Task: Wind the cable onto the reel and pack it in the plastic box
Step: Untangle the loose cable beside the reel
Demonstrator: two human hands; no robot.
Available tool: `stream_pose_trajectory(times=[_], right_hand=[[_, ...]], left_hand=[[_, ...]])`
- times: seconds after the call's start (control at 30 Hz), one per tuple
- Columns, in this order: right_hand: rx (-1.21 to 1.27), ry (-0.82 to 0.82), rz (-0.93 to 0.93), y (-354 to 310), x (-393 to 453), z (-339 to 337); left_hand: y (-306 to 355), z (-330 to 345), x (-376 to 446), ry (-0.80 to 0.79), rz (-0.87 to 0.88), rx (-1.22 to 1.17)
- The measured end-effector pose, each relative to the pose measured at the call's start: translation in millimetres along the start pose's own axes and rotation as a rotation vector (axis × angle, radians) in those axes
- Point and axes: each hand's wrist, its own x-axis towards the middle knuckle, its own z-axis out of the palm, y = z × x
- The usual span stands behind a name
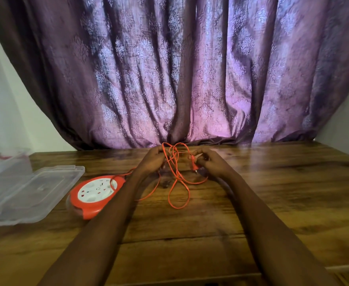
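Observation:
An orange cable [177, 182] lies in loose tangled loops on the wooden table [272, 193], rising up between my hands. My left hand [151, 162] pinches strands of it near the far edge. My right hand [210, 162] grips the cable close to its orange plug [194, 167]. The round orange and white reel [96, 195] lies flat on the table to the left of my left forearm, with a thin run of cable leading from it toward my left hand. The clear plastic box [6, 162] stands at the far left, partly cut off by the frame.
A clear plastic lid [29, 193] lies flat at the left, between the box and the reel. A purple patterned curtain [179, 79] hangs right behind the table's far edge. White walls flank both sides.

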Motion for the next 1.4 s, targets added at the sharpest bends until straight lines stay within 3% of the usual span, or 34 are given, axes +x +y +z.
stream_pose_trajectory(times=[0.1, 0.27, 0.37, 0.47, 0.53, 0.67, 0.83, 0.97, 1.07, 1.17, 1.27, 1.33, 1.4], right_hand=[[-0.009, 0.008, -0.027, 0.5, 1.0, -2.7], [0.031, -0.110, 0.066, 3.1, -1.4, 6.7], [-0.241, -0.143, 0.004, 0.9, -0.6, 2.4], [-0.484, -0.037, -0.162, -8.7, -0.1, -4.4], [-0.297, 0.020, -0.181, -15.2, -2.8, -3.5], [0.121, 0.069, -0.051, -19.9, -9.5, 0.6], [0.281, 0.085, -0.064, -24.4, -5.3, -10.2], [0.490, 0.090, 0.044, -25.3, -5.1, -7.7], [0.438, 0.123, 0.069, -23.8, -1.6, -7.6], [0.341, 0.130, 0.029, -22.0, 0.4, -9.1], [0.350, 0.093, 0.049, -21.5, 2.2, -7.5], [0.446, 0.046, 0.129, -25.0, 2.1, -5.5], [0.454, 0.002, 0.147, -28.8, 2.2, -3.1]], left_hand=[[1.6, -5.0, -3.5, -0.029, -0.011, -0.030], [2.0, -11.8, -4.5, -0.076, -0.012, 0.030], [1.3, -12.4, -5.0, -0.088, -0.004, 0.031], [0.6, -12.6, -3.8, -0.065, 0.019, 0.046], [-2.0, -11.1, -1.4, -0.032, 0.031, 0.064], [-5.1, -6.8, 2.9, -0.044, 0.021, 0.025], [-11.5, -6.1, 4.3, -0.026, 0.013, -0.042], [-13.9, -0.9, 1.3, -0.027, 0.011, -0.096], [-13.3, -5.3, 1.9, 0.015, 0.018, -0.063], [-9.7, -21.0, 8.3, 0.223, -0.108, 0.002], [-5.3, -33.1, 8.7, 0.397, 0.026, 0.214], [2.6, -32.4, 5.0, 0.328, 0.200, 0.384], [10.5, -27.2, 5.7, 0.089, 0.289, 0.562]])
